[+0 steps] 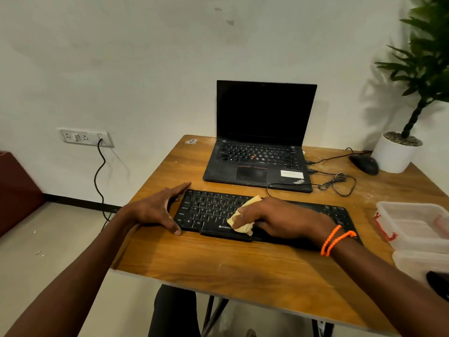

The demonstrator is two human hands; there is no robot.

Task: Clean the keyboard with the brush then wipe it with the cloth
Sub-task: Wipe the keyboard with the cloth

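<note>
Wooden table point(243, 268): one keyboard point(209, 210), one laptop point(260, 152) and two tubs point(413, 222) are seen. One cloth point(240, 226) is pressed onto the keyboard's middle under the right hand point(274, 220); its left end is braced by the spread left hand point(158, 210).

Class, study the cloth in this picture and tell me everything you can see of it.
The cloth is a small pale yellow rag, soft and crumpled, bunched up rather than spread flat. It lies on the black keyboard, left of its middle. The right hand presses down on it, covering most of it, so only its edges peek out. The left hand does not touch it.
</note>
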